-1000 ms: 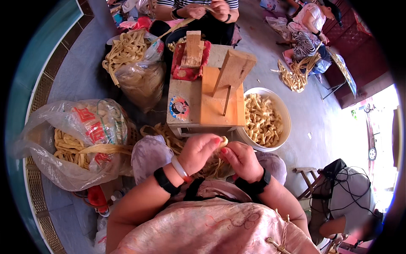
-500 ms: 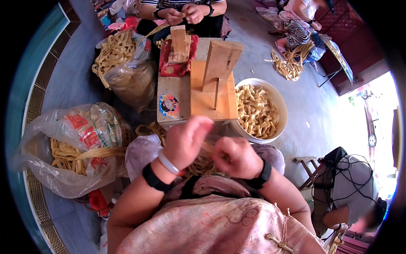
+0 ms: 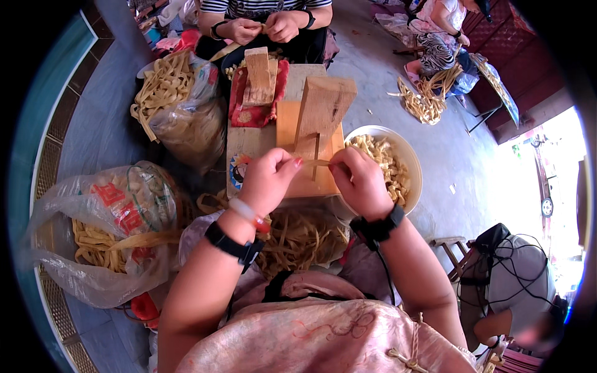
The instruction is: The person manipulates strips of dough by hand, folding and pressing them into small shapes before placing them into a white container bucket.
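Observation:
A short tan strip [image 3: 316, 163] is stretched between my two hands. Its left end is pinched in the fingers of my left hand [image 3: 270, 180], and its right end is in the closed fingers of my right hand [image 3: 364, 181]. The strip crosses in front of a thin upright peg [image 3: 316, 146], which stands before a tall wooden block [image 3: 324, 112] on a small wooden board [image 3: 287, 137]. I cannot tell whether the strip touches the peg. In my lap lies a heap of similar tan strips [image 3: 295, 242], partly behind my left wrist.
Right of the board stands a white bucket [image 3: 415, 168] holding knotted tan pieces. Plastic bags of strips [image 3: 102, 242] sit at my left. Across the low table [image 3: 241, 140], a person's hands [image 3: 264, 28] hold another strip near a second wooden block [image 3: 258, 78]. Other people sit at right.
Both my hands have moved forward from above my lap to the peg, with the strip now plainly visible between them. The heap in my lap shows more.

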`<action>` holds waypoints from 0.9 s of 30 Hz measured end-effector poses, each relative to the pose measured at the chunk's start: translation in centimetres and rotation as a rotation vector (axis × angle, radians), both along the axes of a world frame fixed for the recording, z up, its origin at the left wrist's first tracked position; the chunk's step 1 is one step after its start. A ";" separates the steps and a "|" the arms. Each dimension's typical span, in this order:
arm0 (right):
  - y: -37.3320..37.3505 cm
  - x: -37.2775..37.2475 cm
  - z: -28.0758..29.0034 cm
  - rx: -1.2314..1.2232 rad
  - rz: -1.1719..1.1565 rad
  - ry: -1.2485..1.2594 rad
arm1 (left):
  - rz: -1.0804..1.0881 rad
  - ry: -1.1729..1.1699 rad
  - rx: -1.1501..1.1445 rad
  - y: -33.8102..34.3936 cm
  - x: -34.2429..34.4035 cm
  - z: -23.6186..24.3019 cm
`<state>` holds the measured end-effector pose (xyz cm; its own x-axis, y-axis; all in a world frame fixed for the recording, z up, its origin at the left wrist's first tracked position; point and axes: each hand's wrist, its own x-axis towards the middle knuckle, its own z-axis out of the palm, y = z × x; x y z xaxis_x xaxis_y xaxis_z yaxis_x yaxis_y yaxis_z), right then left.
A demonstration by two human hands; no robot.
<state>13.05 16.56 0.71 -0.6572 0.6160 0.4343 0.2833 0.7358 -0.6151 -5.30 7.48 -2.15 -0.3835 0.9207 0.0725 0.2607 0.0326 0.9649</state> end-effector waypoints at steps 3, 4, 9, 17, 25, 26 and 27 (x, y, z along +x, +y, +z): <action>1.7 0.6 -2.7 0.049 -0.028 -0.178 | 0.082 0.270 -0.048 0.2 -0.8 -1.6; 2.1 1.5 -2.9 0.068 -0.085 -0.217 | 0.117 0.344 -0.099 -0.4 -1.2 -1.9; -1.8 2.6 1.2 0.221 0.214 -0.088 | -0.192 -0.397 -0.191 -4.3 1.7 0.4; -5.4 4.2 0.3 0.311 0.129 -0.015 | -0.522 -0.867 -0.300 -9.7 -0.2 -0.9; -10.0 4.0 0.5 -0.261 0.431 0.095 | -0.433 0.581 0.258 -9.1 3.4 2.1; -9.6 4.3 -0.2 -0.156 0.348 0.094 | -0.463 0.595 0.200 -9.3 4.4 2.7; -9.7 4.3 -0.5 -0.052 0.348 0.105 | -0.599 0.565 0.090 -9.5 4.1 2.1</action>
